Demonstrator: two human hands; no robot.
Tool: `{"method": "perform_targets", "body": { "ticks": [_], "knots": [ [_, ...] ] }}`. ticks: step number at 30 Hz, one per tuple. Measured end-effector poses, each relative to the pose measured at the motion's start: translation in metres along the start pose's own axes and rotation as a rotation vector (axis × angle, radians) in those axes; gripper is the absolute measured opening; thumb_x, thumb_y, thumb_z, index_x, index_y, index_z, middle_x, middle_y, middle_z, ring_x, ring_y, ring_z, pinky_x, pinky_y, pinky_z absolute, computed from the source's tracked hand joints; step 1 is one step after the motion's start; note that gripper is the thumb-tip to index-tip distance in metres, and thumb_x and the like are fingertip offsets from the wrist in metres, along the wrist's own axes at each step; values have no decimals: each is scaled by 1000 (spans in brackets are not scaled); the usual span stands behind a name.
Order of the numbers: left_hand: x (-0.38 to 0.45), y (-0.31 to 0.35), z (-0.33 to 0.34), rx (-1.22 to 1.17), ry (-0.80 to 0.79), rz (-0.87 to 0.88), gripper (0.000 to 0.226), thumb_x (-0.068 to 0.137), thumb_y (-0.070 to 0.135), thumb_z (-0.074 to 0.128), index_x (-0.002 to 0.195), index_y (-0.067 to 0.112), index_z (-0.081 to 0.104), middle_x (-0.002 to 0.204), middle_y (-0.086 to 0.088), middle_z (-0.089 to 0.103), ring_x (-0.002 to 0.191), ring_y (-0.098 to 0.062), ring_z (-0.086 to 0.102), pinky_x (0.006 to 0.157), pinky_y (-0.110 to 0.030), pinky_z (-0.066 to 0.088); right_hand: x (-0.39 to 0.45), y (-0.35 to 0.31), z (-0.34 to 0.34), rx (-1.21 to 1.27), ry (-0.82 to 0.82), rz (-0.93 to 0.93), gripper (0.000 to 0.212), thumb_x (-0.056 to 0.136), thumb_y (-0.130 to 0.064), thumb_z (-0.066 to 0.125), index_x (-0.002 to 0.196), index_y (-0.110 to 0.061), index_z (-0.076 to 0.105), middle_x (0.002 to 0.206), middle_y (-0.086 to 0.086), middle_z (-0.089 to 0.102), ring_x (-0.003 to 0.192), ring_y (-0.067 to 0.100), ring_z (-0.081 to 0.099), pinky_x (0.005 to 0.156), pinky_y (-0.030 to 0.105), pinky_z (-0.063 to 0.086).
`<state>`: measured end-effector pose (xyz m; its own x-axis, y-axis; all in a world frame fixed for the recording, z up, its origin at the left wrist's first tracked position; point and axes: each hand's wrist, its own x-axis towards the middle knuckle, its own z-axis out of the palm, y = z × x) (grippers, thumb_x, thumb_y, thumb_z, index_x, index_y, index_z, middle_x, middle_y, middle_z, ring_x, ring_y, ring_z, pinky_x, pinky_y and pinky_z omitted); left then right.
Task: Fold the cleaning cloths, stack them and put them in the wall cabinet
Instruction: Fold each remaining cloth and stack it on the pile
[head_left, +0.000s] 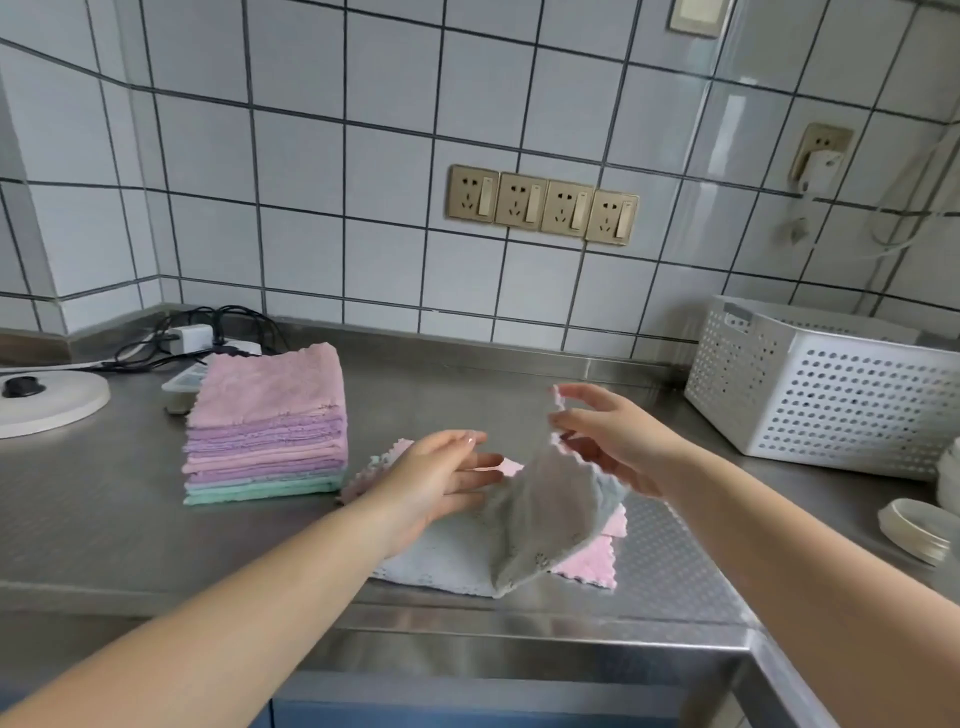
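At a stainless-steel counter (130, 525), a person's right hand (613, 441) pinches a corner of a grey cleaning cloth (535, 519), lifting it, while the left hand (441, 483) lies flat and open on it. Pink cloths (592, 564), apparently unfolded, lie beneath; a folded stack (267, 431) stands just left.

The folded stack (266, 431) is blocking the left side of the table (104, 514). The white basket (826, 384) is closing the right. Bare steel is lying open between them.
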<state>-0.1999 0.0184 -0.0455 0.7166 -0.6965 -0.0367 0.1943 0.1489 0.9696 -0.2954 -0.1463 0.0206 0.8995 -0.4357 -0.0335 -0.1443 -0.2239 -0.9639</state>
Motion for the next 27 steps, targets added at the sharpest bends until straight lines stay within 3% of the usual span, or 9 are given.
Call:
{"method": "perform_targets", "body": {
  "ticks": [5, 8, 12, 14, 16, 20, 23, 25, 27],
  "knots": [
    [-3, 19, -34, -160, -16, -165, 45, 97, 45, 38, 123, 11, 52, 101, -12, 68, 82, -24, 68, 77, -41, 53, 28, -15, 68, -138, -43, -21, 34, 83, -18, 68, 116, -19, 58, 80, 5, 70, 63, 13, 64, 57, 21, 50],
    [-4, 21, -58, -150, -57, -246, 53, 95, 54, 33, 118, 12, 56, 93, -10, 65, 62, -18, 65, 59, -31, 56, 35, -5, 101, -220, -118, -16, 41, 84, -21, 67, 121, -16, 52, 82, 6, 71, 63, 13, 67, 60, 24, 57],
    [1, 13, -75, -38, -9, -248, 33, 95, 46, 43, 93, 17, 60, 71, -3, 57, 52, -14, 51, 46, -22, 39, 22, 10, 113, -398, -129, -181, 36, 87, -29, 63, 120, -19, 54, 86, -2, 71, 77, 15, 67, 80, 34, 57],
    [6, 9, -76, 87, 19, -192, 20, 95, 34, 50, 101, 17, 59, 80, -6, 55, 58, -14, 48, 50, -25, 36, 8, 19, 102, -554, -51, -313, 33, 86, -35, 62, 116, -23, 58, 91, -11, 67, 86, 7, 64, 85, 25, 51],
    [9, 6, -74, 269, 88, -157, 30, 92, 28, 56, 122, 27, 51, 99, -7, 53, 68, -13, 48, 55, -23, 38, -11, 34, 90, -692, -10, -455, 33, 84, -38, 65, 114, -26, 61, 98, -13, 60, 91, 2, 58, 87, 16, 45],
    [14, 3, -70, 540, 125, -8, 49, 89, 19, 60, 132, 33, 41, 109, -6, 53, 64, -12, 47, 47, -16, 36, -34, 72, 88, -963, 26, -782, 43, 73, -48, 65, 111, -28, 61, 99, -6, 54, 87, 15, 57, 78, 24, 47],
    [17, 2, -69, 691, 135, 90, 41, 89, 16, 59, 128, 27, 48, 107, -2, 55, 81, -14, 52, 60, -23, 43, -32, 82, 98, -1039, 117, -926, 33, 73, -34, 62, 106, -28, 60, 90, -3, 56, 74, 21, 58, 64, 28, 49],
    [19, 4, -72, 717, 143, 113, 35, 90, 15, 59, 124, 23, 55, 98, 3, 55, 74, -12, 49, 52, -21, 39, -29, 82, 104, -1024, 142, -970, 27, 76, -22, 58, 102, -27, 65, 85, -2, 56, 69, 22, 56, 59, 29, 49],
    [20, 6, -77, 718, 152, 106, 34, 89, 15, 60, 122, 21, 60, 110, 0, 60, 75, -18, 58, 56, -23, 44, -24, 85, 107, -1032, 122, -987, 29, 75, -14, 58, 100, -24, 69, 82, -2, 57, 67, 22, 56, 56, 30, 50]
  ]
}}
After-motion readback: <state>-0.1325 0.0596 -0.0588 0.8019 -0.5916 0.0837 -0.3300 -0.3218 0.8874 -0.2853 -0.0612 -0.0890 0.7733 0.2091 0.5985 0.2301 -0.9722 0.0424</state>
